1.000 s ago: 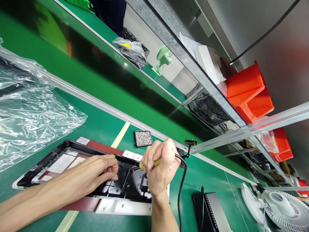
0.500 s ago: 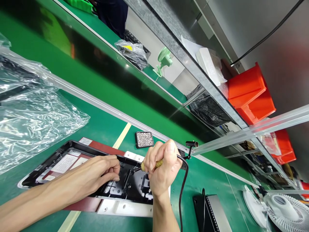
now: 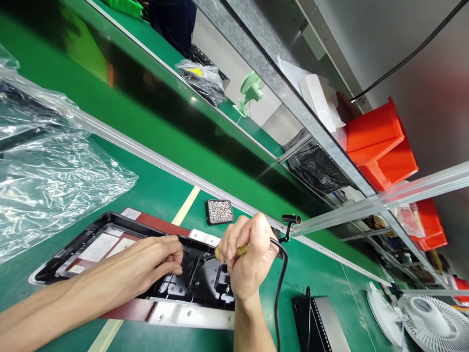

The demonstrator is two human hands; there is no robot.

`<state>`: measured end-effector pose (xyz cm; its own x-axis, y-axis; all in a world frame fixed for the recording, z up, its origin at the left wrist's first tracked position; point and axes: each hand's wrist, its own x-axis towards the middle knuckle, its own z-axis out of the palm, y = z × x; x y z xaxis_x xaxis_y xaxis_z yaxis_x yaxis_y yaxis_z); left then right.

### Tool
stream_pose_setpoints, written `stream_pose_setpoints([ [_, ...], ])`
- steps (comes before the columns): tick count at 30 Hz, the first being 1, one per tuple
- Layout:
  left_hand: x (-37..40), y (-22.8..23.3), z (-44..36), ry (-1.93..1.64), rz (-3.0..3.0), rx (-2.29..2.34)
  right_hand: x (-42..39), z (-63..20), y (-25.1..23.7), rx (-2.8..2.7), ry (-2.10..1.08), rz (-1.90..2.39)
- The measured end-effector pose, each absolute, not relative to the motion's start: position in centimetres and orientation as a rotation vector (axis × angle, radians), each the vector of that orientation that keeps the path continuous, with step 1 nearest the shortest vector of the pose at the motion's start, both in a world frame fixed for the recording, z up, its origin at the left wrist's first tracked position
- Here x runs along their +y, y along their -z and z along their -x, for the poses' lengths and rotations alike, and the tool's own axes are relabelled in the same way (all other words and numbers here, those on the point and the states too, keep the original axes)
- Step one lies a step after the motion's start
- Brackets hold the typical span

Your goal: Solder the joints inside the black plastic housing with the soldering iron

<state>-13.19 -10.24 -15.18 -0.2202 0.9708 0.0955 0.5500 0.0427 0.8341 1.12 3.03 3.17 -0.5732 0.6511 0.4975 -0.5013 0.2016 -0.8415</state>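
One crumpled plastic sheet (image 3: 66, 195) is laid leftmost. One black housing (image 3: 208, 281), set on the desk (image 3: 157, 195), is judged unfinished, a tool tip being pointed inside; long, shallow, ribbed, white-labelled. Left hand (image 3: 166, 256): curled over the housing; whether anything is held cannot be told. One box (image 3: 208, 215) is filled with metal pieces (image 3: 221, 211). One corded tool (image 3: 242, 251) is clenched in the right hand's (image 3: 251, 256) grip.

Both hands are bare, the left hand (image 3: 159, 255) low and left of centre in the frame, the right hand (image 3: 252, 256) just right of bottom centre. The left forearm (image 3: 73, 298) is uncovered, long and slim, broadening from the wrist toward the lower left edge. The right forearm (image 3: 252, 325), also uncovered, shows a shorter stretch.
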Motion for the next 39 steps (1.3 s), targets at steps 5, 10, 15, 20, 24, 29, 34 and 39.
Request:
stream_pose_setpoints([
  [5, -9.96, 14.82, 13.19, -1.08, -1.539, 1.807, 3.07, -1.2, -3.33, -1.551, -1.555, 0.132],
  [10, -9.88, 14.58, 13.19, -1.11, -1.55, 1.798, 3.23, -1.42, -3.57, -1.569, -1.59, 0.104],
  [15, -9.94, 14.66, 13.17, -1.115, -1.546, 1.802, 3.49, -1.78, -3.68, -1.588, -1.613, 0.134],
  [20, -10.2, 14.93, 13.11, -1.135, -1.541, 1.805, 3.54, -1.94, -3.77, -1.601, -1.637, 0.168],
  [24, -10.41, 14.99, 13.12, -1.124, -1.543, 1.806, 3.47, -1.94, -3.78, -1.589, -1.636, 0.144],
  [29, -10.36, 14.67, 13.22, -1.094, -1.542, 1.791, 3.6, -1.93, -3.97, -1.599, -1.629, 0.175],
  [34, -10.29, 14.36, 13.25, -1.074, -1.533, 1.793, 3.74, -1.94, -3.94, -1.62, -1.634, 0.2],
  [39, -10.62, 14.52, 13.2, -1.035, -1.511, 1.813, 3.73, -1.8, -3.82, -1.605, -1.621, 0.18],
])
